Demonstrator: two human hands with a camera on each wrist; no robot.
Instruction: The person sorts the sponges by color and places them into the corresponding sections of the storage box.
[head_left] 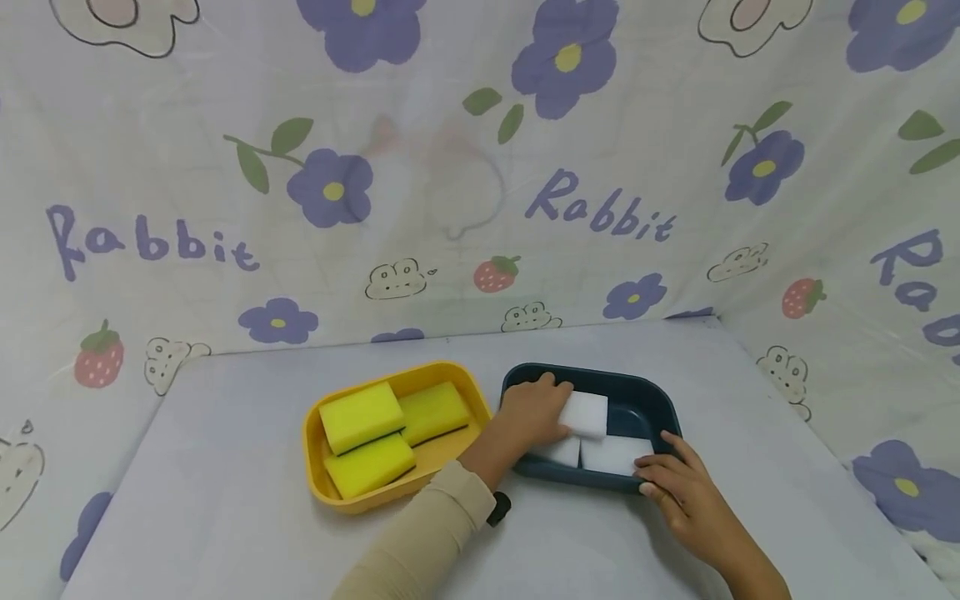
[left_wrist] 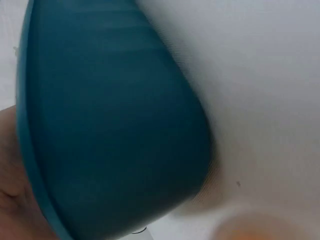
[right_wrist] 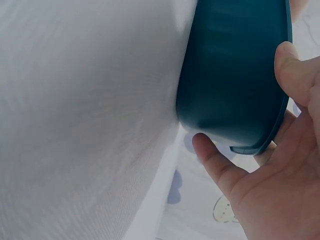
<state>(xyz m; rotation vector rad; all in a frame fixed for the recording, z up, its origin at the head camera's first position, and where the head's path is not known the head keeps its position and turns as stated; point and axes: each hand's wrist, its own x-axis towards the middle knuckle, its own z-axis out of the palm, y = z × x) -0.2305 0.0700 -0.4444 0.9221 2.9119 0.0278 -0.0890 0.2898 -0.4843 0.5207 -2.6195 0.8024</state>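
My left hand [head_left: 531, 414] reaches over the near rim of a dark teal tray [head_left: 637, 387]. Its thumb and fingers grip the left end of a white sponge block [head_left: 587, 414], which sits higher than the other blocks. Two more white blocks lie along the tray's near side, a left one [head_left: 558, 452] partly under the hand and a right one [head_left: 618, 456]. At the near right corner, my right hand [head_left: 686, 496] holds the tray's rim, thumb outside and fingers over the edge. The right wrist view shows that thumb [right_wrist: 290, 70] against the outer wall. Only the tray's outer wall [left_wrist: 115, 115] fills the left wrist view.
Left of the teal tray stands a yellow tray [head_left: 352, 502] holding yellow sponges [head_left: 363, 417] with dark undersides, one resting on two others. My left forearm crosses its near right corner. Both trays stand on a white table [head_left: 225, 467], with a patterned curtain [head_left: 450, 167] behind.
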